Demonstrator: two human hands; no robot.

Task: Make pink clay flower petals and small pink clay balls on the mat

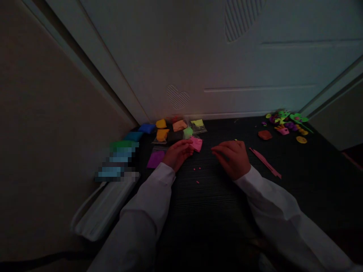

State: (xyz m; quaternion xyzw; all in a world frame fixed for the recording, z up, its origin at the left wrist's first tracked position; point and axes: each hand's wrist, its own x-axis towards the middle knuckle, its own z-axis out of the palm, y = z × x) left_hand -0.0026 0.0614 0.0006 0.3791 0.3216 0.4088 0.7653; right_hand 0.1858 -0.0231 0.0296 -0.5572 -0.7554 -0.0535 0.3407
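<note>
My left hand (178, 153) is closed around the edge of a pink clay packet (196, 143) lying on the dark mat (204, 196). A little to the right, my right hand (233, 156) rests on the mat with its fingers curled and pinched together; what they hold is too small to make out. Tiny pink crumbs (197, 169) lie between the two hands. Both arms wear white sleeves.
Packets of coloured clay (170, 130) (blue, yellow, orange, green, purple) lie behind my left hand by a white door (227, 68). A pink stick tool (265, 162) lies right of my right hand. Finished clay shapes (286, 122) sit far right. A white tray (104, 211) lies left.
</note>
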